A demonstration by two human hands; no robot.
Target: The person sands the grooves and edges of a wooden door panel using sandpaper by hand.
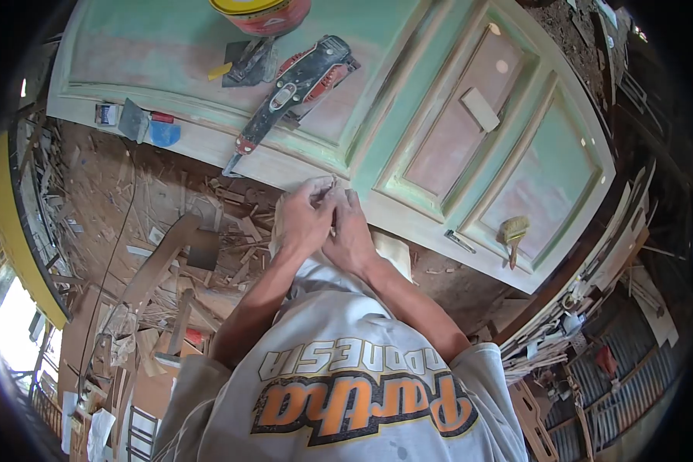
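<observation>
My left hand and my right hand meet in front of my body, at the near edge of a panelled wooden door. The fingers of both are bent and pressed together at the tips. Whatever lies between them is too small or too hidden to name. A dusty red and black power sander rests on the door, beyond my left hand, its cord end toward me. Green and pinkish-brown patches cover the door panels.
On the door stand a can, dark scrapers, a blue scraper, a small box, a pale block and a paintbrush. Wood scraps litter the floor at left. Stacked boards line the right.
</observation>
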